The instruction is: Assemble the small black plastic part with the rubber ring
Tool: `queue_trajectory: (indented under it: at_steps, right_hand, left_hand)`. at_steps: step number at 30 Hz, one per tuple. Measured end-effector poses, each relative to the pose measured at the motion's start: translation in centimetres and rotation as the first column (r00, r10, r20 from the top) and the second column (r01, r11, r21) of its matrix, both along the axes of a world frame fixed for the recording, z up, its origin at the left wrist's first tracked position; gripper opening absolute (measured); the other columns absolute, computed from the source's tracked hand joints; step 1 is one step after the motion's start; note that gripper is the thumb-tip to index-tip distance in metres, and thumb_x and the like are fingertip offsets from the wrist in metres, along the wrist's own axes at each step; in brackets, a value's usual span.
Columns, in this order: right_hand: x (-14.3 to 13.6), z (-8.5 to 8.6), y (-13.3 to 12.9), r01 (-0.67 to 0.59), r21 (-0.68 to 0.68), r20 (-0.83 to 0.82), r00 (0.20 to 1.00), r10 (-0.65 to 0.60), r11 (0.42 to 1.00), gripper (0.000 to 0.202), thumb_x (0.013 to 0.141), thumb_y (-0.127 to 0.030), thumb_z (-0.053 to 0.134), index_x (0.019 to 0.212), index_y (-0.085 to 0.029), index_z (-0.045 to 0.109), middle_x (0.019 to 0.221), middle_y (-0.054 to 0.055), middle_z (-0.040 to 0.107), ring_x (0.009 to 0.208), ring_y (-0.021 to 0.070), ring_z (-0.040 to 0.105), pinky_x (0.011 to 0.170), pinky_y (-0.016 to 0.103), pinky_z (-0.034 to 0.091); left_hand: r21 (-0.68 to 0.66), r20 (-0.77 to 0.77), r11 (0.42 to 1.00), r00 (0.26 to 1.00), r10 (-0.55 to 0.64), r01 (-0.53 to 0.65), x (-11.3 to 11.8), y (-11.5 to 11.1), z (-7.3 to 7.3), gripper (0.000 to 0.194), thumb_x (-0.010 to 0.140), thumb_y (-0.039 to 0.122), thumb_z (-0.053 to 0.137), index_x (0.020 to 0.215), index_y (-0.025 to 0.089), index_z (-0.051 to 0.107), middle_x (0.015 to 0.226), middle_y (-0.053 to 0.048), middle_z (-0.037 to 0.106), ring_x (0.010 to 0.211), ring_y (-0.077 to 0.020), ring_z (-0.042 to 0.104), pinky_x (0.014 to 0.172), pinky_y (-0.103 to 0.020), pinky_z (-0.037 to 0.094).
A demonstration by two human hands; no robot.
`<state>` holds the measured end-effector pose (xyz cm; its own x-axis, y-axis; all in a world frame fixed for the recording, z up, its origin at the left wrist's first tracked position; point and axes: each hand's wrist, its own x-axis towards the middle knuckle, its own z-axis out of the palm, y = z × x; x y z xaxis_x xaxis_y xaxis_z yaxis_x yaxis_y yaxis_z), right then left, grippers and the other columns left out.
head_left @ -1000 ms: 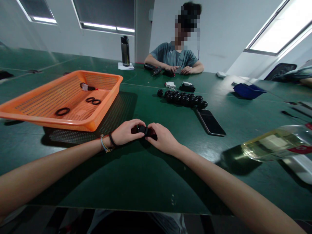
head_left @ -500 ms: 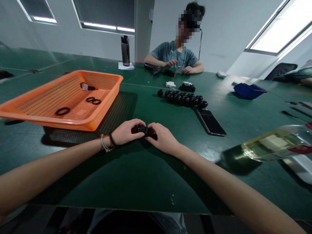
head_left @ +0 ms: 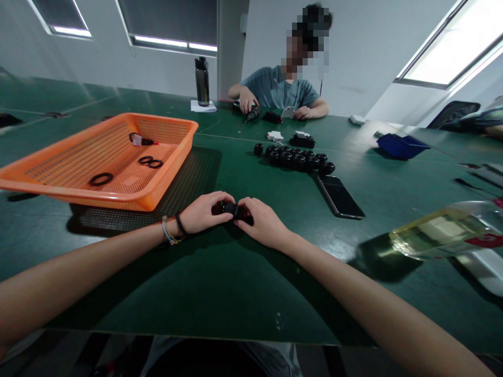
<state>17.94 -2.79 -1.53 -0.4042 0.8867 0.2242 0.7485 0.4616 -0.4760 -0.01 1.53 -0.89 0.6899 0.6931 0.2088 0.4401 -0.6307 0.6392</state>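
Both of my hands meet over the near middle of the table around a small black part (head_left: 230,209). My left hand (head_left: 206,209) pinches its left side between thumb and fingers. On the other side, my right hand (head_left: 261,220) is closed on it with thumb and index finger. The fingers partly cover the part, so its exact kind cannot be made out. Beyond my hands stands a cluster of several shiny black rounded pieces (head_left: 294,158). A black phone (head_left: 341,197) lies close to them.
An orange perforated basket (head_left: 173,175) with several black rings (head_left: 101,179) is at left. At right are a tilted-looking bottle of yellow liquid (head_left: 436,230) and a blue bin (head_left: 403,146). Across the table sits a person (head_left: 271,89) by a power drill (head_left: 251,112); a dark bottle (head_left: 201,81) stands nearby.
My hands and the black part look unmoved. The person across the table has shifted a hand leftward onto the power drill.
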Motion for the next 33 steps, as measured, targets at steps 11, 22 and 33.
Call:
queue_trajectory:
  at_steps: [11, 22, 33]
  right_hand:
    - [-0.05, -0.05, 0.03, 0.000, 0.009, 0.017, 1.000, 0.000, 1.000, 0.018, 0.073, -0.021, 0.056, 0.089, -0.015, 0.050, 0.078, 0.003, 0.054, 0.073, 0.0146, 0.048, 0.065, 0.027, 0.039]
    - [0.03, -0.05, 0.06, 0.002, 0.000, 0.013, 1.000, -0.002, 1.000, 0.019, 0.074, -0.022, 0.056, 0.090, -0.015, 0.050, 0.081, 0.004, 0.055, 0.075, 0.0152, 0.049, 0.066, 0.028, 0.040]
    - [0.00, 0.10, 0.00, 0.004, -0.011, 0.015, 1.000, -0.003, 1.000, 0.019, 0.074, -0.022, 0.056, 0.091, -0.015, 0.050, 0.081, 0.004, 0.055, 0.074, 0.0147, 0.049, 0.065, 0.027, 0.040]
  left_hand:
    - [-0.005, 0.000, 1.000, 1.000, 0.006, -0.006, 0.00, -0.06, 0.02, 0.027, 0.073, 0.033, 0.052, 0.093, 0.015, 0.055, 0.089, -0.003, 0.059, 0.074, -0.0153, 0.055, 0.066, -0.025, 0.043]
    - [-0.005, -0.002, 1.000, 1.000, -0.002, 0.002, 0.00, -0.02, 0.01, 0.027, 0.074, 0.033, 0.052, 0.094, 0.015, 0.055, 0.091, -0.004, 0.059, 0.078, -0.0159, 0.055, 0.068, -0.026, 0.044]
    - [0.013, -0.010, 1.000, 1.000, -0.002, 0.002, -0.04, 0.06, -0.04, 0.028, 0.074, 0.033, 0.052, 0.094, 0.015, 0.054, 0.091, -0.004, 0.059, 0.078, -0.0160, 0.055, 0.070, -0.026, 0.044]
